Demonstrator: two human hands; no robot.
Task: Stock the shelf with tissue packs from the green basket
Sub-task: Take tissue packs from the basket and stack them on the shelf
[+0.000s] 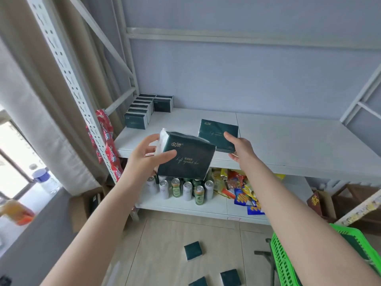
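My left hand point(147, 156) grips a dark green tissue pack point(185, 156) by its left end, in front of the white shelf point(288, 145). My right hand point(240, 146) holds a second dark green pack point(216, 131) at its right edge, thumb on top; the pack lies on or just over the shelf's front. Several more packs point(145, 109) stand in rows at the shelf's back left corner. The green basket point(286, 259) is at the lower right, partly hidden by my right arm. Three loose packs point(192, 250) lie on the floor.
The lower shelf holds several drink cans point(185, 189) and snack bags point(241, 188). A perforated white upright point(82, 100) with red packets hanging on it stands at the left. Cardboard boxes sit on the floor at both sides. A bottle point(44, 180) stands on the windowsill.
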